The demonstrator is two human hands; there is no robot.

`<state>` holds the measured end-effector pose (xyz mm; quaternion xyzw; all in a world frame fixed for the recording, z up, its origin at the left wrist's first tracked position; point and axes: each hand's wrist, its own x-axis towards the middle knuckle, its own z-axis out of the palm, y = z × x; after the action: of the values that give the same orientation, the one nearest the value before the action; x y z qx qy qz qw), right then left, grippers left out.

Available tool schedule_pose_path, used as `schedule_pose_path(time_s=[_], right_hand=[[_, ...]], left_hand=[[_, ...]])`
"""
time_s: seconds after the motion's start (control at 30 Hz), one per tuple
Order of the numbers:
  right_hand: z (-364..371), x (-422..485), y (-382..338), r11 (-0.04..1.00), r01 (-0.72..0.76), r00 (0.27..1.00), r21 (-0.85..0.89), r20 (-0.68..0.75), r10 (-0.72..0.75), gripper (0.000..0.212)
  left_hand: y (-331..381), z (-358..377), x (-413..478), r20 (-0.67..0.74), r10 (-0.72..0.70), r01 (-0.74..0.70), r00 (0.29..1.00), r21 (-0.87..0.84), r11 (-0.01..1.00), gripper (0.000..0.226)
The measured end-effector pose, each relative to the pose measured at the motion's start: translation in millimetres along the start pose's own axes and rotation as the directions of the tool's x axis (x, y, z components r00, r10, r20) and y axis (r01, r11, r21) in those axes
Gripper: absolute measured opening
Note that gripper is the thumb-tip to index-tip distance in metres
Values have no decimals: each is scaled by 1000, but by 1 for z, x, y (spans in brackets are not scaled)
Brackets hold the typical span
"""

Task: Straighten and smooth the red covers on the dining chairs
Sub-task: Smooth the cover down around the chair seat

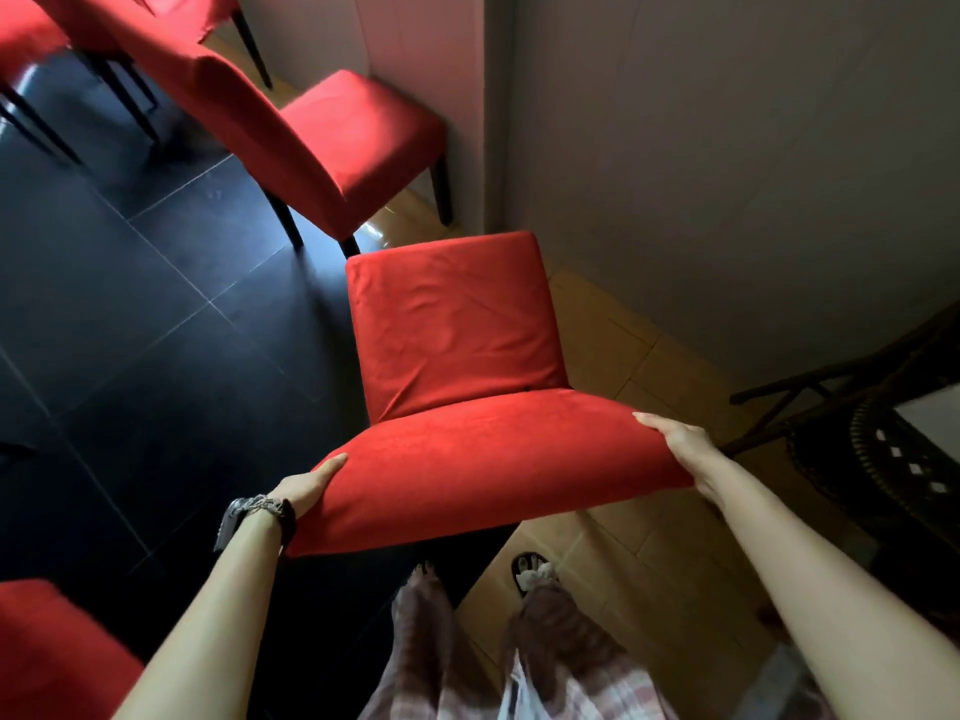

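Note:
A dining chair in a red cover stands right below me, its seat facing away from me toward the wall. I look down on the top of its backrest, with the creased seat cover beyond it. My left hand grips the left corner of the backrest top, thumb on the upper surface and fingers hidden underneath. My right hand grips the right corner the same way, thumb along the upper edge. Both arms reach forward from the bottom of the view.
A second red-covered chair stands just beyond, near the wall corner. More red chairs show at top left and bottom left. A dark wicker piece stands at right. My feet are below the chair.

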<state>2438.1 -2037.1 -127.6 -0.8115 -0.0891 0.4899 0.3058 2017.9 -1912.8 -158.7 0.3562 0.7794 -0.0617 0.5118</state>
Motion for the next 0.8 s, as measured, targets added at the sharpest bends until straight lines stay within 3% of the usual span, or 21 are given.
schedule_pose_path(time_s=[0.13, 0.23, 0.3, 0.4, 0.47, 0.53, 0.63, 0.8], right_hand=[[-1, 1, -6, 996, -76, 997, -47, 3, 76, 54], [2, -4, -19, 989, -143, 988, 22, -50, 144, 66], [9, -9, -26, 968, -158, 979, 198, -98, 179, 70], [30, -18, -30, 820, -116, 956, 561, -162, 246, 75], [47, -23, -38, 758, -96, 961, 645, -138, 239, 85], [59, -23, -54, 737, -99, 976, 669, -79, 202, 93], [61, -12, -78, 775, -67, 978, 629, -111, 175, 108], [54, 6, -107, 832, 28, 975, 554, -199, 99, 84]], left_hand=[[3, 0, -4, 3, -6, 6, 1000, -30, 1000, 83], [11, -5, -4, 14, 16, -15, 1000, -46, 999, 79], [22, -11, -2, 18, 41, -40, 999, -48, 998, 76], [48, -20, 0, 7, 71, -70, 997, -38, 997, 72], [66, -26, 3, 7, 86, -86, 996, -27, 996, 68], [83, -31, 5, -7, 103, -103, 995, -23, 994, 64], [103, -38, 9, -15, 104, -104, 995, -20, 994, 58], [112, -41, 13, 37, 70, -69, 997, -28, 997, 51]])
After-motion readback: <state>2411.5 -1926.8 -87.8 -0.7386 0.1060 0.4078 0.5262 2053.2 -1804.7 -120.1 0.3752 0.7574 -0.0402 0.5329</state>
